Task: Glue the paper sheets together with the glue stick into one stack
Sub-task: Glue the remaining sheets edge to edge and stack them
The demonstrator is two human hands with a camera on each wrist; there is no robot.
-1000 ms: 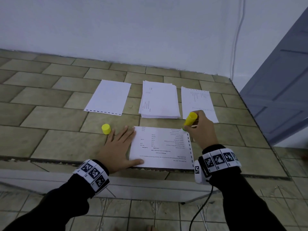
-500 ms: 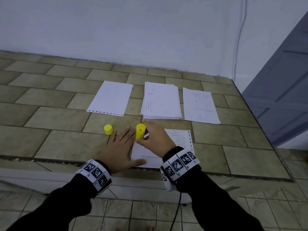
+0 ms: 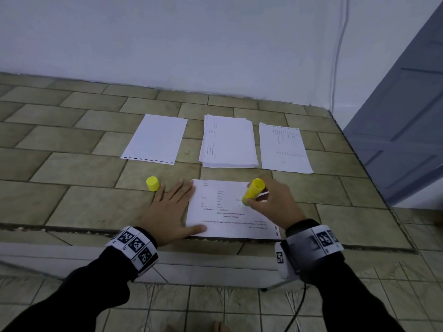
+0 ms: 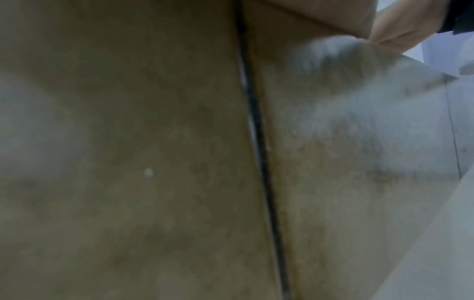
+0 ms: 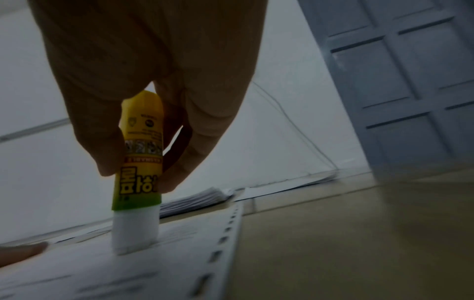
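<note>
A printed sheet point(image 3: 223, 212) lies at the near edge of the tiled ledge. My left hand point(image 3: 171, 207) lies flat, fingers straight, pressing the sheet's left edge. My right hand point(image 3: 268, 200) grips the yellow glue stick point(image 3: 253, 190), whose white glue tip point(image 5: 134, 233) presses on the sheet point(image 5: 89, 274) right of its middle. The stick's yellow cap point(image 3: 152, 183) stands on the tiles left of my left hand. Behind lie a blank sheet point(image 3: 155, 140), a stack of sheets point(image 3: 229, 142) and another printed sheet point(image 3: 284, 147). The left wrist view is mostly blurred tile.
The ledge point(image 3: 72, 164) ends at a drop just under my wrists, with tiled floor point(image 3: 215, 303) below. A white wall point(image 3: 191, 44) closes the back. A grey door point(image 3: 407, 116) stands at the right. A cable hangs from my right wrist.
My right hand swept the glue stick from the sheet's far right corner to its left edge and back to right of the middle. My left hand stayed flat on the sheet.
</note>
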